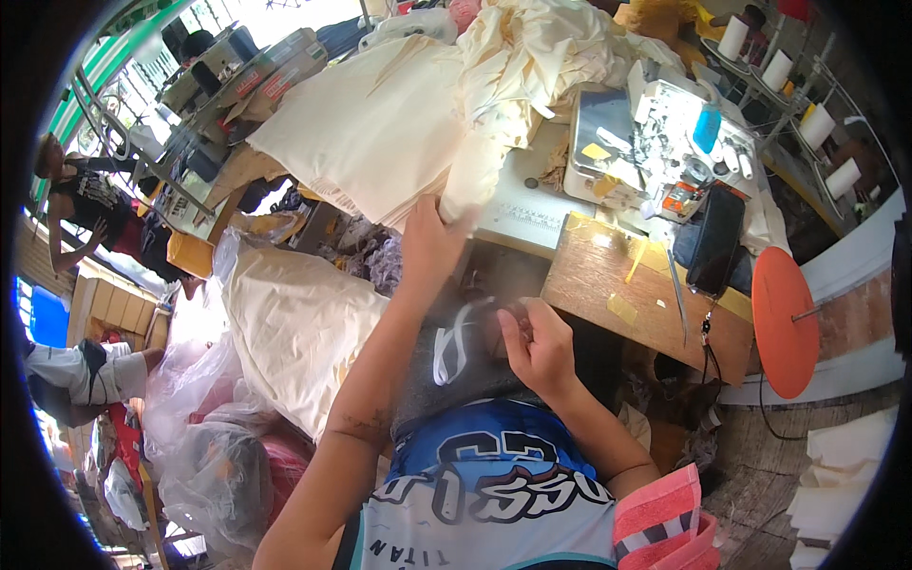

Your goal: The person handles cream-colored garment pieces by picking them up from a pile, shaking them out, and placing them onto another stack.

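Stacked cream cloth (370, 123) spreads over the work surface ahead, with a bunched heap behind it. My left hand (432, 242) is closed on its near edge, fingers pinching the layers beside a white machine bed (522, 204). Over my lap my right hand (540, 350) is curled closed with the thumb uppermost. Its fingertips are blurred, and I cannot make out whether anything is in them. A white drawstring (451, 351) hangs on my dark shorts near that hand. Another cream cloth (294, 323) drapes down on the left, beside my left forearm.
Right of the machine bed lies a wooden board (636, 294) with tape pieces and metal tweezers (678, 294). A black pouch (717, 242), a tool-filled tray (689, 123) and an orange disc (786, 323) stand beyond. Plastic bags (214, 465) crowd the left; people are farther left.
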A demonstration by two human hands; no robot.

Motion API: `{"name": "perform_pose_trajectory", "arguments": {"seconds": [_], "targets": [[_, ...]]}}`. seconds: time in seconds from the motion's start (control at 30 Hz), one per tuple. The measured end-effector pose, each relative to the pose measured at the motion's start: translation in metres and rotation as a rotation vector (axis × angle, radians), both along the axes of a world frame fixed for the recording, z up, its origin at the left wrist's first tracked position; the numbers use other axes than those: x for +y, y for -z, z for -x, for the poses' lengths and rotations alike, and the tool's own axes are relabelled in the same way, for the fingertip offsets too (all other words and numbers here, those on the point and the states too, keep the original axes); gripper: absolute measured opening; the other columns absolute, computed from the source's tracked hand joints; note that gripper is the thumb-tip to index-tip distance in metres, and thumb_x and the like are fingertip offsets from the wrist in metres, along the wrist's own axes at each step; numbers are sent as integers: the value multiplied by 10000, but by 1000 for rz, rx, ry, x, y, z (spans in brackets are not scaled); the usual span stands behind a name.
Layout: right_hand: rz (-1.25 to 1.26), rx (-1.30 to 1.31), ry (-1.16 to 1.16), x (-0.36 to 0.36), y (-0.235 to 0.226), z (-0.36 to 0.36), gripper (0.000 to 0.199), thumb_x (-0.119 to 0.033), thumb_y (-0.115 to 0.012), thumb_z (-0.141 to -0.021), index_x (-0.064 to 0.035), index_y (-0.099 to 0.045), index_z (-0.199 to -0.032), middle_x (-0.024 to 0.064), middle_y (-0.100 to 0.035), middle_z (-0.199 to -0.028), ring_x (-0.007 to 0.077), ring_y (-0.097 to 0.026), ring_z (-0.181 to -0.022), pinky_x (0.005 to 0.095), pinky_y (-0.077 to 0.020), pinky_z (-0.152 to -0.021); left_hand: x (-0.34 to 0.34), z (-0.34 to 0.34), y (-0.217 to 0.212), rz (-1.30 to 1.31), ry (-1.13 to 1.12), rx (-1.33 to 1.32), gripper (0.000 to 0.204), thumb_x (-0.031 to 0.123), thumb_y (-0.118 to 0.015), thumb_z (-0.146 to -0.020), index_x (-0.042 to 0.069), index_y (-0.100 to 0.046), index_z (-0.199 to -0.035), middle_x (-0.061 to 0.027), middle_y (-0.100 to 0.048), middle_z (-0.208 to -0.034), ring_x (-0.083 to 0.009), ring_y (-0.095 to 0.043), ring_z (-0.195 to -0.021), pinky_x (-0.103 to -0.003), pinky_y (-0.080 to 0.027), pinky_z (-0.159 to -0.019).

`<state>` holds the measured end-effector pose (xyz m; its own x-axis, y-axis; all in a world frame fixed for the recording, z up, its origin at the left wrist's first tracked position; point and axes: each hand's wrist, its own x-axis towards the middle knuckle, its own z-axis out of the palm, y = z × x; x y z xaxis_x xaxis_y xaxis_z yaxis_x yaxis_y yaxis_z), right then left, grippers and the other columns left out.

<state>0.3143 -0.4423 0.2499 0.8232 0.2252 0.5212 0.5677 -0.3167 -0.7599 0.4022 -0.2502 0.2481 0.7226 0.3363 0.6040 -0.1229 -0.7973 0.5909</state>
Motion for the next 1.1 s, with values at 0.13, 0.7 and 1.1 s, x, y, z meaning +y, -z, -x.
{"name": "perform_pose_trajectory", "arguments": {"seconds": [0.13, 0.7, 1.1], "targets": [[12, 26, 11, -2, -7, -2, 192, -197, -669, -917, -18, -605, -888, 154, -600, -759, 330, -635, -661, 377, -491, -583, 24, 17, -29, 214, 4, 80, 427, 247, -709, -897, -90, -614, -1141, -150, -576, -691, -208, -557, -614, -353, -438, -585], [-82, -90, -394, 108, -90, -29, 130, -119, -578, -977, 4, -614, -954, 140, -561, -736, 278, -549, -634, 367, -439, -598, 204, 423, -159, 440, -143, -800, 292, 219, -514, -1033, 27, -545, -1252, -127, -608, -1235, -195, -602, -1099, -368, -499, -952], [646, 45, -1123, 174, -137, -40, 337, -323, -659, -936, 8, -616, -896, 123, -677, -823, 183, -648, -685, 327, -500, -652, 175, 524, -200, -35, -709, -762, 407, 246, -467, -1050, -19, -439, -1357, -149, -559, -1272, -231, -574, -1162, -369, -480, -985]]}}
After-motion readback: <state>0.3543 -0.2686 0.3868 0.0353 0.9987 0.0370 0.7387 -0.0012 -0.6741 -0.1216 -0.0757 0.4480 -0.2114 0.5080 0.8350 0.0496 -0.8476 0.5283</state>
